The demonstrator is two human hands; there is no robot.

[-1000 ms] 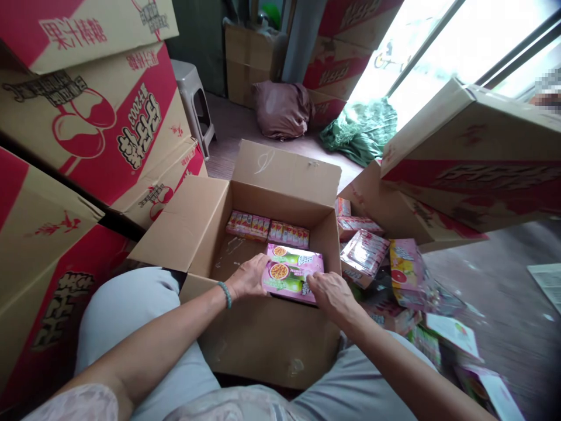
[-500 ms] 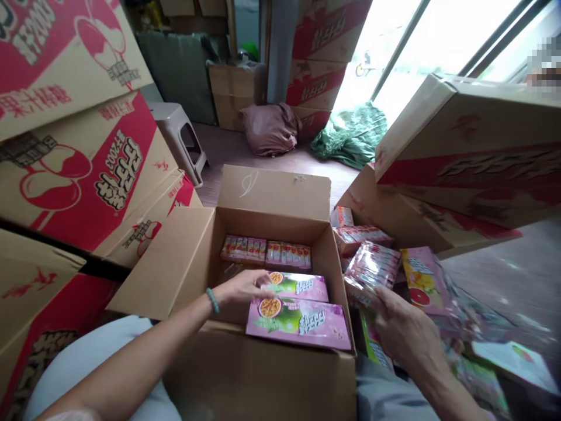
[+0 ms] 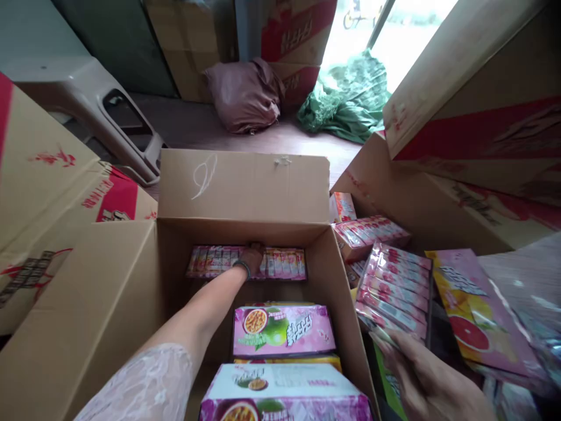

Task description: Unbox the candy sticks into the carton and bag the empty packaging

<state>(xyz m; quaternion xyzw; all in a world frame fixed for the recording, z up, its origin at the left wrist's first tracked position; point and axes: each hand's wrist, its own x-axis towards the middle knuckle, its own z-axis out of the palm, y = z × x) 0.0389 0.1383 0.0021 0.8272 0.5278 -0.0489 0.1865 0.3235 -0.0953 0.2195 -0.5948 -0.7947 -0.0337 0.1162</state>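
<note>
My left hand (image 3: 252, 260) reaches deep into the open cardboard box (image 3: 245, 187), on top of a row of pink and orange candy packs (image 3: 214, 261) along the far wall. Its fingers point away from me and are mostly hidden in shadow. At the right, my right hand (image 3: 432, 374) pinches the near corner of a clear-wrapped candy pack (image 3: 397, 286) showing several pink sachets, outside the box. Nearer to me in the box are a purple passion-fruit carton (image 3: 283, 330) and another purple-and-white carton (image 3: 284, 383).
Right of the box lie a pink grapefruit carton (image 3: 480, 310), a red candy pack (image 3: 372, 231) and clear plastic wrap (image 3: 530, 321). Large cartons flank both sides. Behind stand a plastic stool (image 3: 83, 88), a brown sack (image 3: 245, 96) and a green sack (image 3: 346, 99).
My left hand has moved from the purple cartons to the far row of packs. The view has tilted down and closer. My right hand still grips the clear-wrapped pack.
</note>
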